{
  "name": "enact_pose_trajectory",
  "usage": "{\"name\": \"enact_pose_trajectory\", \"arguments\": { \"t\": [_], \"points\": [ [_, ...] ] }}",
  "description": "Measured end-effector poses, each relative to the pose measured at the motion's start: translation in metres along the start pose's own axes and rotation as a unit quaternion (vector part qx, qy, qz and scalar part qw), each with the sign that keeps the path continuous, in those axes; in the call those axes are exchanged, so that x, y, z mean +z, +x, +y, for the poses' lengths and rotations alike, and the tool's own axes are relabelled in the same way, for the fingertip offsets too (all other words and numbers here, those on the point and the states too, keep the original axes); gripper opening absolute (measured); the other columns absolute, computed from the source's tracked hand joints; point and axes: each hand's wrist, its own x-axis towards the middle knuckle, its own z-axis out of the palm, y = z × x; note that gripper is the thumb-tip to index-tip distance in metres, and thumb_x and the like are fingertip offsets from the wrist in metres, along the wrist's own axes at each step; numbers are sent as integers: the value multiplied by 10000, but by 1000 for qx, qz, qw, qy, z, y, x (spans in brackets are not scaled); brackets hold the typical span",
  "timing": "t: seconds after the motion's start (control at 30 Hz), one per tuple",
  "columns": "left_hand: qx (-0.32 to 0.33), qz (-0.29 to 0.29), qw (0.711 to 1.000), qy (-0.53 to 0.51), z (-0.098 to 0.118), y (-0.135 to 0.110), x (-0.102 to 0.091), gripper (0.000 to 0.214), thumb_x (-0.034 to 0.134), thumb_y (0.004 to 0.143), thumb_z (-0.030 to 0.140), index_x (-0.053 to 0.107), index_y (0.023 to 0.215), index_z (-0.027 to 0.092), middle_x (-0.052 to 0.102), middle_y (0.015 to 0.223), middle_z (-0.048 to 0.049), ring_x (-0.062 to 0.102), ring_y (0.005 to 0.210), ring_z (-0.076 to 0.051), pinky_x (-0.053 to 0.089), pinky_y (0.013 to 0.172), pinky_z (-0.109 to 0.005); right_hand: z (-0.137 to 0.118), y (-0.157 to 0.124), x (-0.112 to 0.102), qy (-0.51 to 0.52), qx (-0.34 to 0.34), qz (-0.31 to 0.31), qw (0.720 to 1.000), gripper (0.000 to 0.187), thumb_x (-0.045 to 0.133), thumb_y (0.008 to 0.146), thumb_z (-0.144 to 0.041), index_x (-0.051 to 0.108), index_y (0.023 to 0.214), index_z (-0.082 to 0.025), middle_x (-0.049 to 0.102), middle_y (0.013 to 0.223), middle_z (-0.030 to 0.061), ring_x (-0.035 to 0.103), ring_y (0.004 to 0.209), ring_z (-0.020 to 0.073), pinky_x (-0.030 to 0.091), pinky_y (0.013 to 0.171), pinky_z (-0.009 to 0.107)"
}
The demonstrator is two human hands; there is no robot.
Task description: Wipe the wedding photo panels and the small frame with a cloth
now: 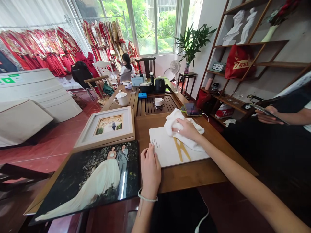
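A white board (170, 152) with a wooden stand piece on its back lies flat on the wooden table (194, 174). My right hand (186, 129) presses a white cloth (175, 124) onto the board's far end, fingers curled over the cloth. My left hand (150, 168) holds the board's near left corner, fingers bent round its edge. A large glossy wedding photo panel (97, 178) lies to the left of my left hand. A framed photo (107, 127) lies beyond it.
A phone (193, 110) lies beyond the cloth. Tea tray with cup (158, 101), teapot (121, 98) and kettles sits farther back. Another person's hand with a phone (267, 113) is at the right. A seated person (126, 69), red garments on racks, shelves at right.
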Motion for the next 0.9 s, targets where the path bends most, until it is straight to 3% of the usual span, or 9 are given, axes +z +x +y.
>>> {"name": "enact_pose_trajectory", "arguments": {
  "t": [0.13, 0.27, 0.37, 0.47, 0.57, 0.67, 0.8, 0.9],
  "points": [
    [-2, 10, 1000, -7, 1, 0, 0, 379, 410, 946, 178, 555, 1295, 155, 616, 1302, -139, 503, 1147, -276, 470, 1008, -496, 2, -24, -6, 16, -11, -3, 1000, 318, 617, 823, -433, 620, 1063, -225, 619, 1009, 96, 592, 932, 292, 459, 803, 383],
    [-6, 7, 1000, -2, 2, 0, 0, 382, 415, 947, 172, 545, 1304, 140, 612, 1311, -150, 501, 1153, -273, 465, 1011, -489, 6, -72, -18, 28, -37, -15, 999, 395, 626, 819, -433, 609, 1160, -235, 615, 1046, 98, 595, 968, 298, 475, 845, 421],
    [-9, 3, 1000, -4, 3, -1, -1, 373, 422, 947, 171, 551, 1296, 155, 604, 1327, -142, 503, 1158, -269, 466, 1010, -482, 7, -107, -29, 36, -69, -50, 996, 428, 651, 803, -411, 604, 1203, -263, 601, 1108, 100, 594, 1019, 299, 475, 885, 440],
    [-13, -2, 1000, -2, 3, -1, -2, 362, 417, 950, 170, 559, 1283, 155, 593, 1347, -141, 498, 1169, -270, 465, 1011, -484, 10, -121, -38, 50, -69, -92, 992, 434, 665, 796, -403, 605, 1212, -291, 590, 1137, 88, 605, 1015, 283, 481, 895, 436],
    [-14, -6, 1000, -1, 3, 0, -2, 364, 416, 951, 172, 556, 1285, 145, 588, 1356, -146, 496, 1168, -272, 465, 1011, -486, 11, -107, -37, 56, -48, -77, 994, 420, 655, 806, -408, 607, 1205, -283, 582, 1119, 87, 602, 1006, 279, 476, 904, 443],
    [-11, -3, 1000, -8, 3, 0, -2, 363, 412, 951, 171, 560, 1282, 155, 586, 1358, -137, 500, 1156, -270, 461, 1017, -488, 5, -76, -26, 44, -23, -49, 998, 399, 638, 820, -427, 610, 1183, -264, 575, 1102, 94, 587, 1014, 291, 468, 897, 442],
    [-11, -1, 1000, -4, 2, -1, -1, 370, 401, 956, 176, 553, 1291, 138, 588, 1352, -149, 491, 1158, -272, 457, 1024, -486, -16, -36, -12, -22, 0, -60, 998, 417, 597, 855, -449, 599, 1209, -230, 569, 1121, 132, 568, 1063, 321, 456, 891, 439],
    [-11, 4, 1000, -3, 2, -1, 0, 375, 399, 955, 178, 548, 1298, 147, 594, 1338, -148, 495, 1150, -275, 462, 1016, -493, -37, -19, -5, -97, -26, -82, 992, 447, 593, 859, -476, 600, 1232, -230, 562, 1162, 164, 536, 1123, 366, 439, 894, 475]
  ]
}}
